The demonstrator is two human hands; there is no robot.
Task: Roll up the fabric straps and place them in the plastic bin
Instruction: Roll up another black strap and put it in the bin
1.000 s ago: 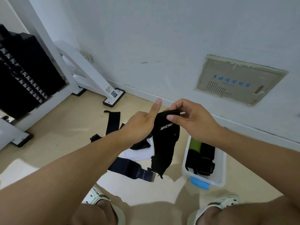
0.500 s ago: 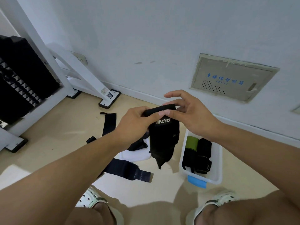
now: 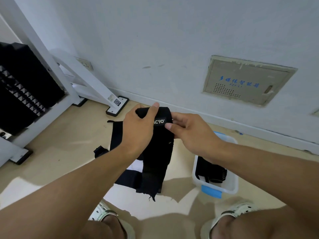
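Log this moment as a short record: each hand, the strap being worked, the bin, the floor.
left hand: grips the rolled top of the black strap
right hand: pinches the strap's top edge by the white logo
strap: top rolled, the rest hangs with a frayed end
plastic bin: on the floor, rolled black straps inside
floor: more dark straps lying loose
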